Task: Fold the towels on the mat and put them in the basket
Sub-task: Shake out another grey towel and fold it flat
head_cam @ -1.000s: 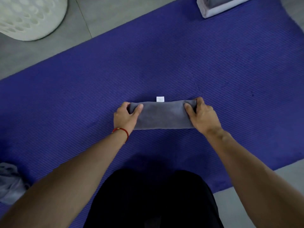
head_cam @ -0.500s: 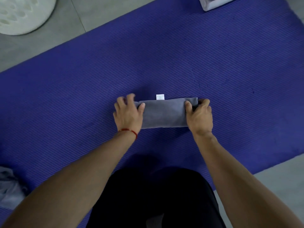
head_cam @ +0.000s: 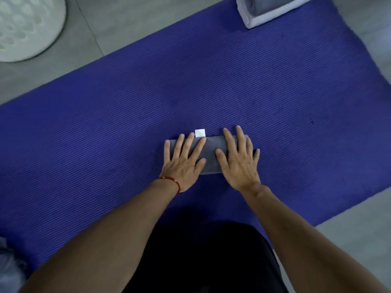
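A small grey towel [head_cam: 210, 152], folded into a narrow strip with a white tag at its far edge, lies in the middle of the purple mat [head_cam: 275, 92]. My left hand [head_cam: 184, 158] lies flat on its left half, fingers straight and spread. My right hand [head_cam: 240, 157] presses flat on its right half, covering that end. The white perforated basket [head_cam: 25, 28] stands on the grey floor at the far left, off the mat.
A stack of folded towels [head_cam: 268, 9] sits at the mat's far right corner. A crumpled grey towel [head_cam: 8, 269] lies at the near left edge. My dark-clothed knees are at the mat's near edge. Grey floor surrounds the mat.
Both hands let go of the towel's ends and moved inward on top of it, fingers now straight and flat. The towel stayed in place.
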Action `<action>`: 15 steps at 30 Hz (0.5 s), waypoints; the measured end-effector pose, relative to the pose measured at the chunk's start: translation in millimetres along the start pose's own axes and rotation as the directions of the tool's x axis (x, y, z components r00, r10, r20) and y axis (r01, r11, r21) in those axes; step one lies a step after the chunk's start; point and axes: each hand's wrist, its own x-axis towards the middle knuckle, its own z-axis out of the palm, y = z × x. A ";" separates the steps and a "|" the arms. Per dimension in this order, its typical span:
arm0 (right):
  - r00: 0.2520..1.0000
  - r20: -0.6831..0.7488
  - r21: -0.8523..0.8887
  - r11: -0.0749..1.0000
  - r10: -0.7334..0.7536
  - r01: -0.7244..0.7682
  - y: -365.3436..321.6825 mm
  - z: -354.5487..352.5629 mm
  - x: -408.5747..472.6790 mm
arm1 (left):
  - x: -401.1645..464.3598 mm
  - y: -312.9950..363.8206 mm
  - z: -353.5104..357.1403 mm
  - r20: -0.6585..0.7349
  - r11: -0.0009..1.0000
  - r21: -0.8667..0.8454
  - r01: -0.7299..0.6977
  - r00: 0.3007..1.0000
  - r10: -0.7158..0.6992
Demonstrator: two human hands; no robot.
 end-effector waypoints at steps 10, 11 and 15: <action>0.850 0.141 0.565 0.664 0.507 -0.490 -12.7 -29.5 13.7 | 0.5 -3.0 -7.0 0.056 0.999 -0.029 -0.021 0.998 0.022; 0.826 0.194 0.599 0.603 0.529 -0.527 -11.8 -34.0 16.8 | 0.3 -3.8 -6.7 0.053 0.999 -0.026 -0.021 0.998 0.023; 0.838 0.327 0.700 0.483 0.438 -0.526 -7.6 -53.5 19.1 | -2.5 -6.2 -2.5 0.002 0.998 -0.043 -0.043 0.999 0.044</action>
